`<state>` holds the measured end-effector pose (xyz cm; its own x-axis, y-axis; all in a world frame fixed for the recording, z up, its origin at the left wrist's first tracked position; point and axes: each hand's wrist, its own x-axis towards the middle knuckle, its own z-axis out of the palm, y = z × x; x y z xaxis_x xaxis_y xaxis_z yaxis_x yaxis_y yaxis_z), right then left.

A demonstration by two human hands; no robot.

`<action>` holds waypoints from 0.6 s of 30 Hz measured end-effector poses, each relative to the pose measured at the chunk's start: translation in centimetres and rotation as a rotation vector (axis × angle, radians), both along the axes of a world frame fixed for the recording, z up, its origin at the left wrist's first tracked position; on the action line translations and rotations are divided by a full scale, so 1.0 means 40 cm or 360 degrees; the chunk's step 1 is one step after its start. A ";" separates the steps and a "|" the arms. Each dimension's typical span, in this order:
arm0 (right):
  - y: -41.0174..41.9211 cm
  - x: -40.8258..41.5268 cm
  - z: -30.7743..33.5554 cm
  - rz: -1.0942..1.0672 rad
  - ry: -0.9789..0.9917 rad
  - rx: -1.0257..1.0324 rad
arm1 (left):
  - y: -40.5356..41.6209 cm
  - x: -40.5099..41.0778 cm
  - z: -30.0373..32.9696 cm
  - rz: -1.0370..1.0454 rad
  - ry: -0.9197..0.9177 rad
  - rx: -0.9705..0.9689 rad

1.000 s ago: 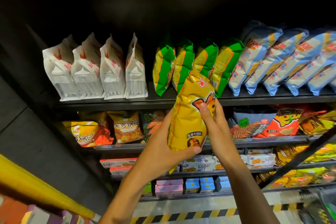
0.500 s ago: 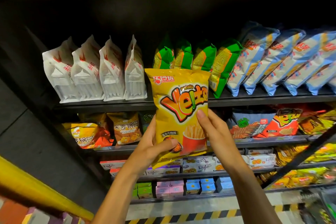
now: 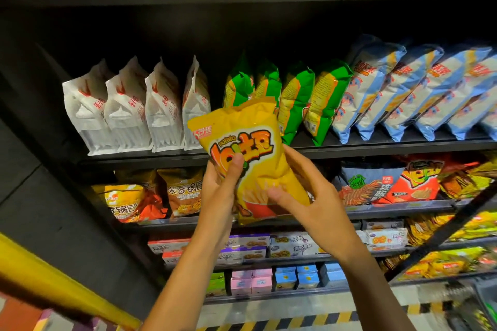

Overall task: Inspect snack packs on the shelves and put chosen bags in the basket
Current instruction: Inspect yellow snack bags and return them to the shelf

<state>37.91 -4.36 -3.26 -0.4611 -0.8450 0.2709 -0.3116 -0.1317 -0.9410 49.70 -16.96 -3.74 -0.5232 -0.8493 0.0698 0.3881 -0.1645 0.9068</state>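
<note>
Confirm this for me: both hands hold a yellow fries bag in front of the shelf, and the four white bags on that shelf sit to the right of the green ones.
One detail is off. In the head view the white bags sit to the left of the green bags, not the right. The rest stands: the left hand and right hand both hold the yellow fries bag in front of the shelf.

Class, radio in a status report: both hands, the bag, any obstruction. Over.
Left hand and right hand both gripping yellow fries bag, front facing camera, tilted. Held in front of shelf. Basket not clearly visible. Nothing obstructing.
</note>
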 end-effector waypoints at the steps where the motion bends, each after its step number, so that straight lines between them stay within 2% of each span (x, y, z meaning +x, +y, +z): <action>1: 0.005 -0.008 -0.002 0.0017 -0.0018 0.0011 | -0.005 0.001 0.003 0.0013 0.0028 0.0028; 13: 0.028 -0.009 -0.002 0.0014 -0.0056 -0.0007 | -0.032 0.011 0.012 -0.0087 -0.0037 0.0152; 18: 0.036 -0.015 0.004 0.0103 0.0014 0.0060 | -0.021 0.009 0.014 -0.0057 -0.0110 -0.0014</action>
